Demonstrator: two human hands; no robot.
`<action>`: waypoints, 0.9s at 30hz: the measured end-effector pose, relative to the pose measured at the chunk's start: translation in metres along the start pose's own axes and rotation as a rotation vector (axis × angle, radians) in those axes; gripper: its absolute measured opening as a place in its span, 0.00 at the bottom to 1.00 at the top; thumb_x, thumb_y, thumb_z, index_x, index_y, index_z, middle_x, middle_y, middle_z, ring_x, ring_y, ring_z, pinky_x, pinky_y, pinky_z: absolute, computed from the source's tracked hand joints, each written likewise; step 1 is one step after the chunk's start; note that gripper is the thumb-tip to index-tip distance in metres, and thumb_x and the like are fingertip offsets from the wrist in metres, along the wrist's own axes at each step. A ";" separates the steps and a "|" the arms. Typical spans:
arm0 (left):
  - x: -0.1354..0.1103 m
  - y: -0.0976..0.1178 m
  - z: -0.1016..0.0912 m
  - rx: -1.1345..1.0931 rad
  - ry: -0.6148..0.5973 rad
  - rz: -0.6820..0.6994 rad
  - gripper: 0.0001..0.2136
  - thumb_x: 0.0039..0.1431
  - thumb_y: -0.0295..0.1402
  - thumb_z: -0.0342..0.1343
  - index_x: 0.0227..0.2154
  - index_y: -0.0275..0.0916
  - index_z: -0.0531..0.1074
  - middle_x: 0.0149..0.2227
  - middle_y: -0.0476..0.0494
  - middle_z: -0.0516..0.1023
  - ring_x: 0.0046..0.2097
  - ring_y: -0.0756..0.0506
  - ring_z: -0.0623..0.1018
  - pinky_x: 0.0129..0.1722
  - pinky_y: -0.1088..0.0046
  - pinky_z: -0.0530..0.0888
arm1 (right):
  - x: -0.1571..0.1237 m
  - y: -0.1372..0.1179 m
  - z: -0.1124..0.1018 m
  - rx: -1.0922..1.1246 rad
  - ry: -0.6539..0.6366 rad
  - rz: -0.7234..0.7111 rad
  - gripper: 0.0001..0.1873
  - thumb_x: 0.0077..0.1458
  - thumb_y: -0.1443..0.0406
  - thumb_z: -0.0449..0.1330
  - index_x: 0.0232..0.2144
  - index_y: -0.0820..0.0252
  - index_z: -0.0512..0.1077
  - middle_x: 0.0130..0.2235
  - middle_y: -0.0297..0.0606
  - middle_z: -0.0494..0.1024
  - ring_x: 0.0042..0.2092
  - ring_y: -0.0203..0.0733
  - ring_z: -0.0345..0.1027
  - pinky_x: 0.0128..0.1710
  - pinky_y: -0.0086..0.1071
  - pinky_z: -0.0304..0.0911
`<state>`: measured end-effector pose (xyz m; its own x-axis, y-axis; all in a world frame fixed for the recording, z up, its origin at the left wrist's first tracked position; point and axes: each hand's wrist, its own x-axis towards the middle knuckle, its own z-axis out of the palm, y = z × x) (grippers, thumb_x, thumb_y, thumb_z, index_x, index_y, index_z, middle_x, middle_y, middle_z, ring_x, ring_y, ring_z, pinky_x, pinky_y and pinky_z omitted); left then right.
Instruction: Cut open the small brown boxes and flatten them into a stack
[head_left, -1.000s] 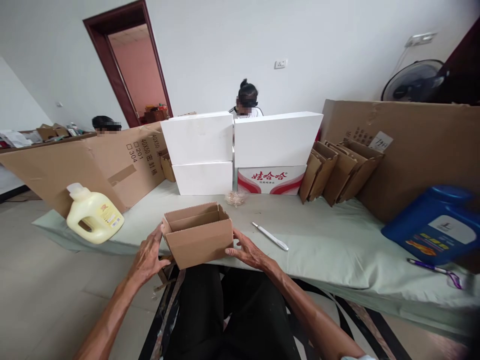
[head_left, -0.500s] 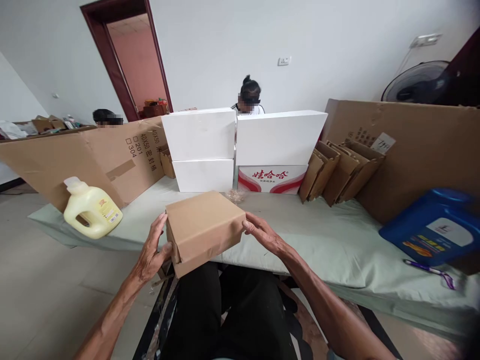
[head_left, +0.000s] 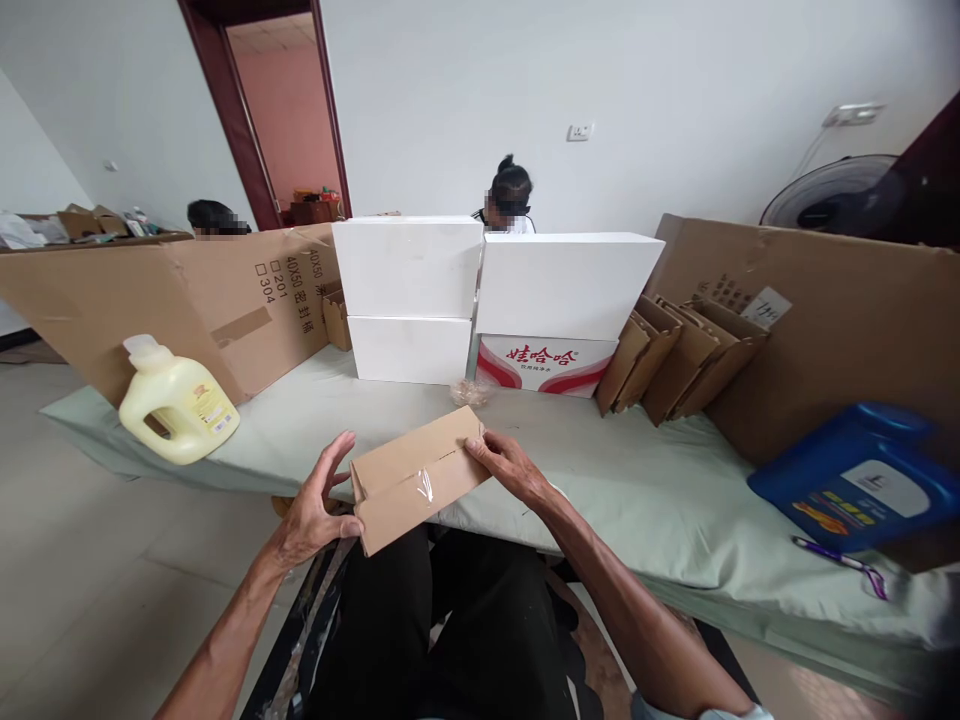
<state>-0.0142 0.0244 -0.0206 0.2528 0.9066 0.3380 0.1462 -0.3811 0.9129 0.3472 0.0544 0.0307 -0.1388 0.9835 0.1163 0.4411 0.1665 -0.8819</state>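
Observation:
A small brown cardboard box [head_left: 424,485] is held over my lap at the table's near edge. It is tilted, so a narrow side with a strip of clear shiny tape faces me. My right hand [head_left: 512,466] grips its right end, thumb on the upper side and fingers behind. At the left end, my left hand [head_left: 313,510] is curved around the box. Its thumb presses the lower left corner while the upper fingers stand apart from the cardboard. The underside of the box is hidden.
White boxes [head_left: 409,270] stand stacked ahead, beside a red-and-white printed carton [head_left: 547,365]. Folded cardboard pieces [head_left: 675,350] lean at right. A yellow jug [head_left: 180,400], blue bottle [head_left: 855,480] and purple pen [head_left: 832,555] lie at the sides. Two people sit behind.
The box has been tipped, bringing its taped narrow side into view where the broad top showed before. My left upper fingers have come away from its edge.

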 end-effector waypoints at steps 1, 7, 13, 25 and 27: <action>0.000 0.001 0.001 -0.016 0.045 0.007 0.54 0.50 0.63 0.73 0.75 0.48 0.57 0.79 0.29 0.55 0.80 0.26 0.54 0.71 0.50 0.69 | -0.001 0.000 -0.001 -0.011 0.016 -0.002 0.38 0.57 0.29 0.57 0.28 0.57 0.67 0.30 0.33 0.68 0.34 0.40 0.58 0.32 0.33 0.52; 0.000 0.005 0.010 -0.027 0.079 0.130 0.41 0.56 0.57 0.73 0.66 0.46 0.63 0.78 0.27 0.56 0.77 0.26 0.63 0.68 0.49 0.72 | -0.001 0.000 0.000 -0.033 0.046 -0.002 0.38 0.58 0.29 0.55 0.27 0.57 0.66 0.29 0.32 0.65 0.33 0.38 0.56 0.32 0.34 0.52; -0.001 0.012 0.007 0.124 -0.006 0.186 0.50 0.47 0.55 0.79 0.67 0.47 0.59 0.79 0.22 0.52 0.78 0.24 0.58 0.72 0.42 0.64 | 0.000 -0.001 0.002 -0.024 0.038 -0.028 0.39 0.58 0.29 0.55 0.27 0.58 0.68 0.29 0.33 0.67 0.33 0.39 0.58 0.32 0.33 0.54; -0.002 0.023 0.006 0.260 0.005 0.192 0.35 0.49 0.34 0.72 0.57 0.46 0.61 0.74 0.26 0.62 0.72 0.31 0.68 0.68 0.50 0.68 | -0.025 0.110 -0.044 -0.936 0.258 0.231 0.11 0.67 0.58 0.63 0.44 0.59 0.76 0.51 0.52 0.80 0.54 0.55 0.74 0.49 0.40 0.68; -0.003 0.027 0.006 0.261 0.002 0.185 0.33 0.48 0.33 0.72 0.54 0.46 0.61 0.74 0.25 0.62 0.72 0.31 0.68 0.68 0.50 0.68 | -0.031 0.123 -0.047 -0.953 0.237 0.261 0.07 0.65 0.61 0.66 0.39 0.58 0.75 0.47 0.49 0.80 0.51 0.53 0.75 0.46 0.38 0.67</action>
<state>-0.0049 0.0102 0.0013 0.2958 0.8176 0.4940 0.3379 -0.5732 0.7464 0.4476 0.0474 -0.0599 0.1967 0.9687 0.1511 0.9701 -0.1699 -0.1735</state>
